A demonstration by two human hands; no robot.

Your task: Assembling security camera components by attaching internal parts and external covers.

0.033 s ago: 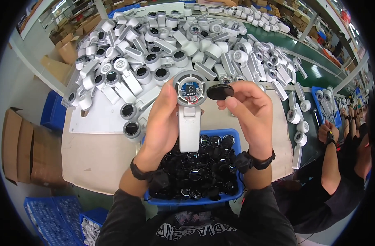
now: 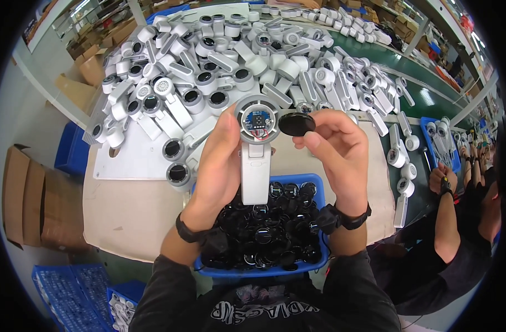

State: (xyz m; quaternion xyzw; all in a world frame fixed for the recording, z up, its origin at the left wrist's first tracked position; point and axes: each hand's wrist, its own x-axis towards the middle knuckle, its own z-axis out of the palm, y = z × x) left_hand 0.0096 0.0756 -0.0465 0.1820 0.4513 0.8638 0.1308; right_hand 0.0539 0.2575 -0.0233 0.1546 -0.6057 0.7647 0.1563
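Note:
A white handheld fan [image 2: 255,174] stands upright in my left hand [image 2: 221,157], its handle pointing down toward me. In the middle of its round grey-rimmed head, a blue circuit board [image 2: 258,119] with red wires lies exposed. Just right of the head, apart from it, my right hand [image 2: 338,149] pinches a glossy black round cover [image 2: 297,124] by its right edge between thumb and fingers. Below both hands sits a blue bin [image 2: 317,191] filled with many similar black covers [image 2: 264,235].
A large heap of white fans [image 2: 208,66] covers the far side of the worktable [image 2: 125,216]. More fans lie along the green conveyor [image 2: 430,99] to the right. A co-worker's arm [image 2: 446,216] is at the right. Cardboard boxes [image 2: 26,193] stand at the left.
The black cover has tilted slightly, showing more of its flat face. The fan and both hands have hardly moved.

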